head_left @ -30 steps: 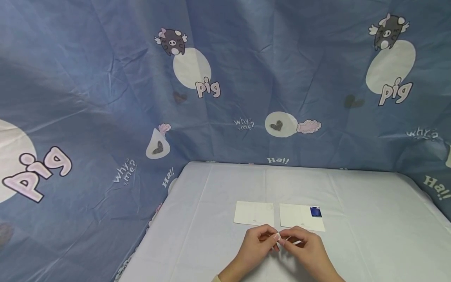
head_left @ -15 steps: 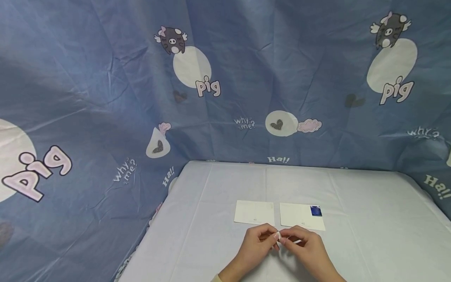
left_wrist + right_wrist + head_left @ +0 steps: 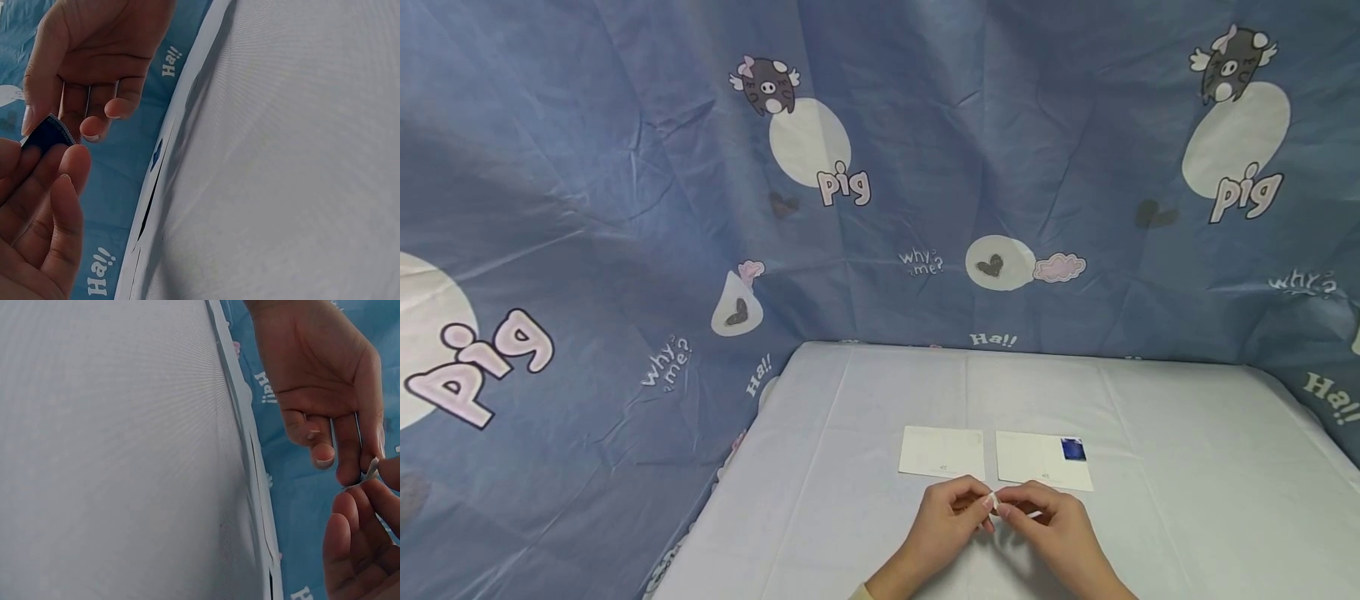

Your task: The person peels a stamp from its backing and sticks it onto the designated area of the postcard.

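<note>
Between my two hands is a small stamp, dark blue with a notched edge in the left wrist view. From the head camera only a sliver of its white back shows. My left hand pinches it between thumb and index finger, and my right hand pinches the opposite side. In the right wrist view a thin whitish edge stands up between the fingertips. Just beyond my hands lie two cream postcards: the left postcard bears no stamp, while the right postcard carries a blue stamp at its upper right corner.
A white cloth covers the table, with its far edge against a blue curtain printed with pigs and words. The same curtain hangs along the left side.
Both hands stay in place over the table, with only slight finger movement at the stamp. The postcards have not moved.
</note>
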`<state>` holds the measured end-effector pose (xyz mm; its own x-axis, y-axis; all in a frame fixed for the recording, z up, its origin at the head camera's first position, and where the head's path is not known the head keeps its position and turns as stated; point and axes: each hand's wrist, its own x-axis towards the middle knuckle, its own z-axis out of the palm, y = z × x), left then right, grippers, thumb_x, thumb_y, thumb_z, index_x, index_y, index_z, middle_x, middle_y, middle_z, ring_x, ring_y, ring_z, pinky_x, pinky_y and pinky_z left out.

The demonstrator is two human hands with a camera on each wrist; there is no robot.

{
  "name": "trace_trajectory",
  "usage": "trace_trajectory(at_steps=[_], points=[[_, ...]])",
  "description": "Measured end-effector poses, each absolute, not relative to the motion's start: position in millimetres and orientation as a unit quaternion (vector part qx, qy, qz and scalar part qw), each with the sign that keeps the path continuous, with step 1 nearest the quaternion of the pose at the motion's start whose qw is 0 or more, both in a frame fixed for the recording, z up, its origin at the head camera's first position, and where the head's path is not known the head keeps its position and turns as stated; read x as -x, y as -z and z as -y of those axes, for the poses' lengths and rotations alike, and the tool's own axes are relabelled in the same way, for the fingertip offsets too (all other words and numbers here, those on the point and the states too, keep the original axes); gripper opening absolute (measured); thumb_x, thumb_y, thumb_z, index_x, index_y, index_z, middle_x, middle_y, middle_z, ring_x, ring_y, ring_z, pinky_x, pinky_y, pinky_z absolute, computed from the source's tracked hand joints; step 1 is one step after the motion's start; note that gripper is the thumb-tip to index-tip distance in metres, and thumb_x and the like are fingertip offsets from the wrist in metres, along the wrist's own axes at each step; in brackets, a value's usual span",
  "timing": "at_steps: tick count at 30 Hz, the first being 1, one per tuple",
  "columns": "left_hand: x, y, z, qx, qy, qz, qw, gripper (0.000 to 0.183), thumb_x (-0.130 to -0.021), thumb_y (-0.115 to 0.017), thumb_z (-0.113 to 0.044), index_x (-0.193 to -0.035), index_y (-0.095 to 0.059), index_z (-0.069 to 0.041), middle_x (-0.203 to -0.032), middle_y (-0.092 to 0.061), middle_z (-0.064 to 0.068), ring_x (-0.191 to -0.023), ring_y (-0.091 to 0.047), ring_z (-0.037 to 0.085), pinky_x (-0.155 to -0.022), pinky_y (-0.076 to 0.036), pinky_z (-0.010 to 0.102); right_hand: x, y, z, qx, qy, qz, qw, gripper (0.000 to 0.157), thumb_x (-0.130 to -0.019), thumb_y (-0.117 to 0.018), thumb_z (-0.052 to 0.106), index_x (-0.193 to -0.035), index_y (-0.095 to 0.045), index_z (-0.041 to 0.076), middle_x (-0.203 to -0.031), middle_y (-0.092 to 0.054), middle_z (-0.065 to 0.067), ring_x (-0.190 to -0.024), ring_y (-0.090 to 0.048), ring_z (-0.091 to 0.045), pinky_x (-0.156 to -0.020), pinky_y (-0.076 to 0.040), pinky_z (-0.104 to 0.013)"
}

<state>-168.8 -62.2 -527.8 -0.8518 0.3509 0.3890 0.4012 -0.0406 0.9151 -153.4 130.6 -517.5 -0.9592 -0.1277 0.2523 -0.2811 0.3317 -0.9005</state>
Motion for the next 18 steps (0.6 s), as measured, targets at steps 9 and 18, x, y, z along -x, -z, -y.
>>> trace_trajectory(at_steps=[9,18], points=[[168.8,528.2,62.6,0.268,0.668,0.694,0.025,0.01,-0.098,-0.065,-0.012,-0.096,-0.071,-0.004,-0.079,-0.071,0.019,-0.063,-0.069,0.034,-0.057,-0.055,0.025,154.2,518.2,-130.4,-0.101,-0.569,0.813,0.065,0.007,-0.089,-0.079,0.025,-0.095,-0.077,0.027,-0.088,-0.072,0.009,-0.078,-0.068,-0.012,-0.065,-0.055,-0.028],[168.4,528.3,62.4,0.277,0.669,0.689,0.023,0.01,-0.098,-0.064,-0.011,-0.096,-0.07,-0.003,-0.08,-0.07,0.02,-0.063,-0.069,0.035,-0.056,-0.056,0.026,154.5,519.0,-129.2,-0.091,-0.558,0.821,0.077,0.005,-0.088,-0.079,0.023,-0.092,-0.077,0.025,-0.083,-0.072,0.01,-0.074,-0.067,-0.011,-0.063,-0.055,-0.027]])
